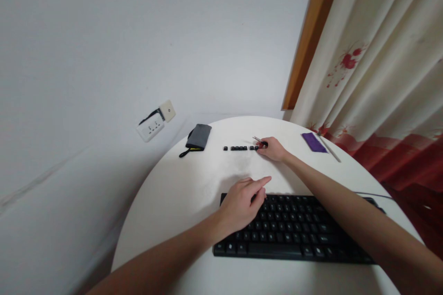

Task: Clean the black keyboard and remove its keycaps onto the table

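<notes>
A black keyboard [287, 250] lies on the white round table. Over its upper left corner is my left hand [244, 200], open, with the index finger stretched out to the right and the thumb a little below it. Farther back, my right hand [274, 149] is closed around a small tool with thin metal prongs [258, 139], pointing up and left; its exact kind is hard to make out. The right hand's fingers are at the right end of a row of several black keycaps [238, 148] on the table. Part of the keyboard is hidden under my right forearm.
Left of the keycaps lies a grey pouch [199, 137] with a black loop. A purple cloth or pouch [314, 143] and a thin pale rod [328, 147] lie at the right. The table [166, 203] borders a wall with a socket [151, 128]; a curtain [367, 55] hangs at right.
</notes>
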### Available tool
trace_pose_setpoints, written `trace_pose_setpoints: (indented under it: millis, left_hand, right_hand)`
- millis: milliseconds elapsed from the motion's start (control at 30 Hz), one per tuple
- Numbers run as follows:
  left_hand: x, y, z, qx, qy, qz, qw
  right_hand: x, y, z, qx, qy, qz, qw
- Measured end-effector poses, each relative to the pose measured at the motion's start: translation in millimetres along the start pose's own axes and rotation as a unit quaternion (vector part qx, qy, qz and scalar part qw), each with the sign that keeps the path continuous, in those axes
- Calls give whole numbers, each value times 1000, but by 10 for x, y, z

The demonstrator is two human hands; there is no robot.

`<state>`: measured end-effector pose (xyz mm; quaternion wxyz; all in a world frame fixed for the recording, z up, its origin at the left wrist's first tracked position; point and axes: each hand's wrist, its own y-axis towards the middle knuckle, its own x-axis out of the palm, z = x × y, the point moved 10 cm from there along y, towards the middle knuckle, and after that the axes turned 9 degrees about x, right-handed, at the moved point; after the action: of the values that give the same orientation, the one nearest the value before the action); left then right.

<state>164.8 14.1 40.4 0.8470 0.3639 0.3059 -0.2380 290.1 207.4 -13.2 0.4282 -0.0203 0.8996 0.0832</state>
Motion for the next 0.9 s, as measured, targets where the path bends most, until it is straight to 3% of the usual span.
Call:
trace_pose_setpoints:
  millis: [900]
  left_hand:
    - [30,-12,-36,-18,3,-10,1000]
  right_hand:
    - [35,18,25,1,-1,15,1000]
